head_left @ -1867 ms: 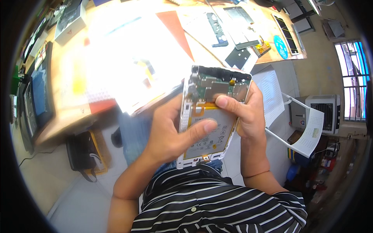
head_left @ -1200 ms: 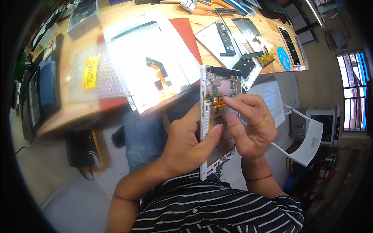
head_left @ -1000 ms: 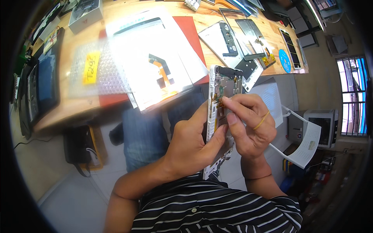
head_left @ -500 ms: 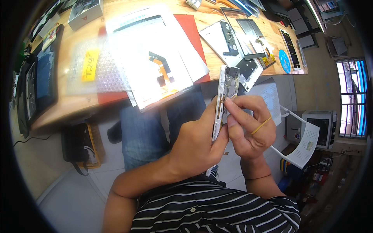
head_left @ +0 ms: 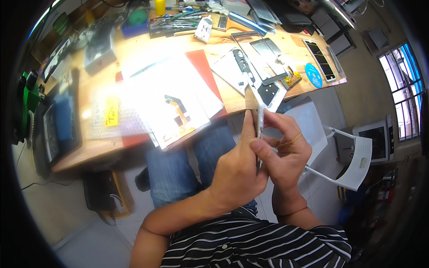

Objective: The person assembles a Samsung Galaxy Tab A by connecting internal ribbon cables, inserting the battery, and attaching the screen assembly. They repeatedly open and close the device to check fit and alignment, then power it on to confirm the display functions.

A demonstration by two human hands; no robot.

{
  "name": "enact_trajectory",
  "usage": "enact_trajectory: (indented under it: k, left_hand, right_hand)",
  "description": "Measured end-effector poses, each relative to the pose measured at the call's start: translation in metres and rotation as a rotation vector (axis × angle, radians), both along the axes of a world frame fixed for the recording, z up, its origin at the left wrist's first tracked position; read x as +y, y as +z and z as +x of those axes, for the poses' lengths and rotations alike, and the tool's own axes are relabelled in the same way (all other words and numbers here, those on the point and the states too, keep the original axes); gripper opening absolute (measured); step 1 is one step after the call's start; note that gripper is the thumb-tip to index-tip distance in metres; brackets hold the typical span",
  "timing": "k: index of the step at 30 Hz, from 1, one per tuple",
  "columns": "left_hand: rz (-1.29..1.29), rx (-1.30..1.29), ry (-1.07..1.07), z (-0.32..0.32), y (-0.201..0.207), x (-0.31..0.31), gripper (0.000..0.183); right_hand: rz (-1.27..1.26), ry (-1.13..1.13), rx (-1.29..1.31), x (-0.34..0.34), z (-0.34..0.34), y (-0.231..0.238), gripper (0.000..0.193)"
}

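Over my lap, beyond the table's front edge, I hold a thin opened phone or small tablet body, turned nearly edge-on and partly blurred. My left hand grips its lower left side, index finger laid along it. My right hand, with a yellow rubber band on one finger, pinches the right edge with thumb and fingers. Its inner parts are hidden at this angle. On the table nearby, a black and orange flex cable lies on white sheets, next to bubble wrap with a yellow label.
Behind my hands lie a white tablet housing, a dark-framed glass panel, a blue disc and a white phone-like panel. Hand tools crowd the back. A dark tablet is left; a white chair stands right.
The device has turned, so its board side no longer shows. My right fingers have shifted from the board to its edge. The view has tilted, showing more of the table's back.
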State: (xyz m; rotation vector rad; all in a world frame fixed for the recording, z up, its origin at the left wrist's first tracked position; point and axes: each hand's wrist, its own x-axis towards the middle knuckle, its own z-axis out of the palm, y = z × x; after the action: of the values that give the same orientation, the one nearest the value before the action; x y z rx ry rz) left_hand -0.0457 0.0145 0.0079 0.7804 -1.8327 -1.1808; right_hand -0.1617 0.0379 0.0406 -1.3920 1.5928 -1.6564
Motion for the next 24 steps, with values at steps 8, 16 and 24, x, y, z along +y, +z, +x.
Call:
enact_trajectory:
  k: [8, 16, 24]
  left_hand:
    - [-0.161, -0.032, -0.052, -0.004, 0.019, 0.008, 0.094]
    - [0.523, 0.556, -0.014, 0.03, -0.021, -0.03, 0.064]
    - [0.767, 0.918, -0.105, 0.081, -0.042, -0.049, 0.07]
  right_hand:
    - [-0.171, -0.172, -0.07, 0.014, -0.053, 0.003, 0.02]
    - [0.09, 0.262, -0.941, -0.004, -0.039, -0.02, 0.02]
    - [0.312, 0.559, -0.88, -0.021, -0.004, -0.002, 0.025]
